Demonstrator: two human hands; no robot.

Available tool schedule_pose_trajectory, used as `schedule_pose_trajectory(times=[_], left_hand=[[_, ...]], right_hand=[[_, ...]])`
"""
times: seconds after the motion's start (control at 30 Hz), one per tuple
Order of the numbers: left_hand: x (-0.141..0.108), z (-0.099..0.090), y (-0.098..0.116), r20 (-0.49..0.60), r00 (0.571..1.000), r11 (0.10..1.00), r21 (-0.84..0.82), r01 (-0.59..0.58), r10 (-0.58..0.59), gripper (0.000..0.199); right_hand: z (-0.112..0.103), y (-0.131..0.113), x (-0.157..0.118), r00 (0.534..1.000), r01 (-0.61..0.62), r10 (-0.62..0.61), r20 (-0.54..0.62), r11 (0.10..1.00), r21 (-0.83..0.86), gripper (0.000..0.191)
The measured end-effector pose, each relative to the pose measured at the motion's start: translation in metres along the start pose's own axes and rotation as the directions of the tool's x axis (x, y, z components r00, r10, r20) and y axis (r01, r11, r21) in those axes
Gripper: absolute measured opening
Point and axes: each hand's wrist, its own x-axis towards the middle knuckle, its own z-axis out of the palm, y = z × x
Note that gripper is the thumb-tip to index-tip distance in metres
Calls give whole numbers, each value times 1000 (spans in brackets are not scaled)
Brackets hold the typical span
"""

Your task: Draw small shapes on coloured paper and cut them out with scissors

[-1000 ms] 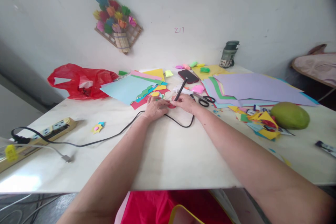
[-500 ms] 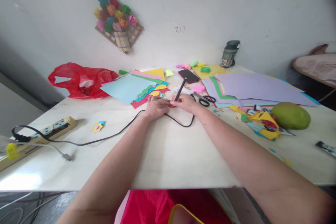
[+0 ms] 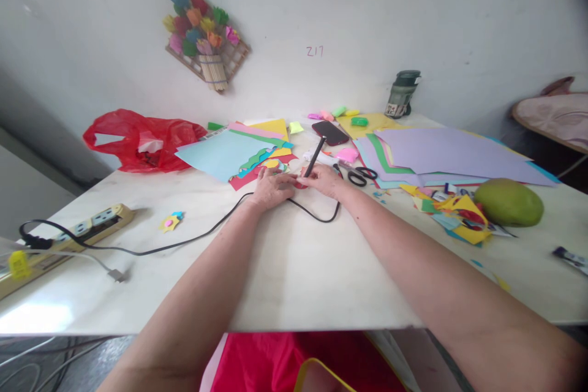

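In the middle of the table, my right hand (image 3: 324,180) is closed around a black pen (image 3: 315,156), which leans up and to the right. The pen's lower tip is hidden by my fingers. Beneath those fingers shows a small bit of red paper (image 3: 299,185). My left hand (image 3: 274,188) lies flat beside it, fingers stretched toward the pen and touching or nearly touching the red piece. A black cord (image 3: 193,237) runs under my left hand and loops near my right wrist. Just right of my right hand rest black-handled scissors (image 3: 357,177).
Coloured paper sheets (image 3: 220,153) lie behind my left hand, more sheets (image 3: 450,150) at the right. A phone (image 3: 329,133), paper scraps (image 3: 459,214), a green mango-like fruit (image 3: 509,203), a bottle (image 3: 402,95), a red bag (image 3: 138,128), a power strip (image 3: 87,233) and a paper flower (image 3: 171,222) surround them.
The pen's upper end has tilted very slightly to the left. Both hands stay in nearly the same place.
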Motion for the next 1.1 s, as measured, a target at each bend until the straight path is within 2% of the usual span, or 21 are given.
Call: schedule_pose_trajectory(times=[0.47, 1.1], left_hand=[[0, 0, 1, 5, 1000, 1000, 23, 7, -8, 31], [1, 2, -2, -5, 1000, 1000, 3, -1, 1, 31]], right_hand=[[1, 1, 1, 1000, -3, 2, 18, 1000, 10, 17], [0, -1, 0, 1000, -22, 22, 7, 1000, 12, 14]])
